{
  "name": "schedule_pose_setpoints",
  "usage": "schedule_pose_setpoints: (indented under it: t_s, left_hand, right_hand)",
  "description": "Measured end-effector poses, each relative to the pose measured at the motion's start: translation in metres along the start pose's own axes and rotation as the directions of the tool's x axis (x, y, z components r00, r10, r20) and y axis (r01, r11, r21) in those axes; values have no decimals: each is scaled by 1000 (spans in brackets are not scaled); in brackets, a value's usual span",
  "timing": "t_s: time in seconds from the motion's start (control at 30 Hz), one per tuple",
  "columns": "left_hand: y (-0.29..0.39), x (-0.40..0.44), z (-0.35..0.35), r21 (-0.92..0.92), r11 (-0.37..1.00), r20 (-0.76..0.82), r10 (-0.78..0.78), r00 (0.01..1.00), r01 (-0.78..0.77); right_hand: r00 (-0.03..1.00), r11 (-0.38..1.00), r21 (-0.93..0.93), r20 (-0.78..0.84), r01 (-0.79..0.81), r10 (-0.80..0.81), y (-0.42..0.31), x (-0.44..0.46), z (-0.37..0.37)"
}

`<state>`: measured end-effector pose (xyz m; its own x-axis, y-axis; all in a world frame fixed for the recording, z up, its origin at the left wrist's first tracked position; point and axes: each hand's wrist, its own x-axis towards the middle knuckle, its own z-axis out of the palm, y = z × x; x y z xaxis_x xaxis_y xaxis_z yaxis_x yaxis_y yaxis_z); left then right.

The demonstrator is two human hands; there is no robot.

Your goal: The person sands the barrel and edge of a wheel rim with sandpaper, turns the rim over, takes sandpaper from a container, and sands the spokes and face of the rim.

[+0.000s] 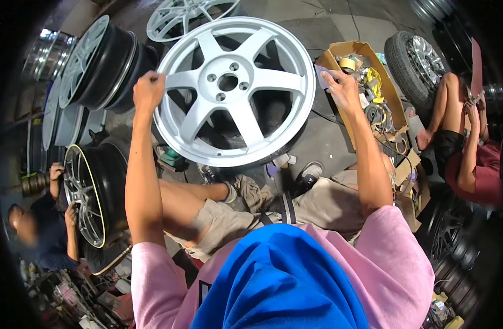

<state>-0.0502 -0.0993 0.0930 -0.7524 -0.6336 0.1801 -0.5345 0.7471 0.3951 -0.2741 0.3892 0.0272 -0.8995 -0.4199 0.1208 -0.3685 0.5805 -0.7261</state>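
Note:
A pale grey-white six-spoke wheel rim (242,118) lies face up in front of me, with four bolt holes around its centre bore. At its left edge is my left hand (149,92), fingers curled in against the rim; what they hold, if anything, is hidden. My right hand (342,88) is beside the rim's right edge, its thumb and fingers closed on a purplish-grey sheet (322,77) that looks like sandpaper. The sheet is close to the rim's outer lip.
On the right stands a cardboard box (347,129) of tapes and tools, near a tyre (408,68). More rims (89,66) are stacked at the left. One person (48,230) handles a yellow-edged rim (92,192); another person (476,164) sits far right. A cable crosses the floor.

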Motion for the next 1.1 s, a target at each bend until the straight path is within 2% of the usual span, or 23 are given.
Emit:
schedule_pose_setpoints:
  t_s: [0.03, 0.07, 0.1, 0.17, 0.23, 0.3, 0.33, 0.37, 0.4, 0.47, 0.53, 0.6, 0.7, 0.73, 0.8, 0.87, 0.97, 1.0, 1.03, 1.07, 1.1]
  left_hand:
    - [-34, 3, 8, 64, 998, -1, -27, 1000, 27]
    - [-63, 5, 16, 129, 990, -2, -51, 999, 51]
    - [-82, 7, 23, 138, 990, -3, -38, 999, 38]
    - [-104, 10, 30, -53, 990, -4, -130, 991, 130]
    - [-94, 4, 24, -15, 990, -12, -139, 990, 139]
    - [-86, 3, 22, 30, 985, -24, -166, 986, 167]
    - [-86, 4, 23, 27, 985, -24, -168, 985, 169]
    - [-86, 6, 24, 29, 984, -16, -178, 984, 178]
    - [-88, 7, 26, 30, 981, -10, -190, 982, 190]
    - [-88, 7, 30, 8, 979, -12, -202, 979, 202]
    - [-87, 6, 32, -16, 978, -12, -210, 978, 210]
    - [-84, 7, 32, 18, 982, 9, -189, 982, 189]
    - [-83, 10, 25, 34, 986, 96, -163, 982, 161]
    - [-85, 8, 24, 33, 984, 85, -177, 980, 175]
    - [-84, 6, 25, 117, 988, 44, -104, 994, 98]
    - [-70, -3, 15, 172, 977, 50, -133, 990, 123]
    - [-65, -19, 1, 208, 967, 102, -172, 980, 148]
    - [-66, -25, -4, 197, 970, 189, -180, 965, 142]
    - [-67, -32, -8, 185, 973, 274, -187, 943, 139]
    - [-67, -42, -12, 199, 969, 272, -199, 941, 148]
    - [-64, -55, -18, 25, 955, 411, -280, 868, 296]
  right_hand:
    - [990, 965, 220, 63, -140, 130, -4, 3, 5]
    - [959, 863, 420, 152, -282, 239, -8, 4, 10]
    - [945, 843, 428, 162, -326, 283, -22, 5, 7]
    - [939, 785, 517, 142, -340, 313, -17, 12, 16]
    - [930, 726, 591, 131, -351, 343, -19, 14, 21]
    - [947, 814, 490, 102, -313, 304, -25, 11, 22]
    - [948, 815, 487, 102, -313, 303, -23, 10, 23]
    - [987, 929, 346, -47, -131, 157, -21, 7, 25]
    - [986, 985, 168, -165, 49, -21, -21, 3, 26]
    - [986, 989, 105, -142, 99, -84, -43, -8, 17]
    - [905, 925, -34, -195, 378, -377, -46, -13, 17]
    - [903, 919, -89, -175, 383, -393, -39, -17, 22]
    - [935, 967, 29, -261, 255, -239, -41, -12, 17]
    - [923, 966, -7, -293, 260, -250, -39, -5, 16]
    - [926, 969, -12, -294, 245, -238, -48, 0, 12]
    - [917, 955, -1, -281, 295, -284, -63, 4, 17]
    - [855, 860, -143, -113, 489, -505, -71, 6, 35]
    - [856, 861, -129, -107, 492, -506, -74, 5, 43]
    - [877, 874, -100, -34, 475, -480, -79, 3, 51]
    - [891, 888, -73, 39, 455, -453, -83, 2, 58]
    - [900, 901, 31, 37, 434, -435, -86, 2, 62]
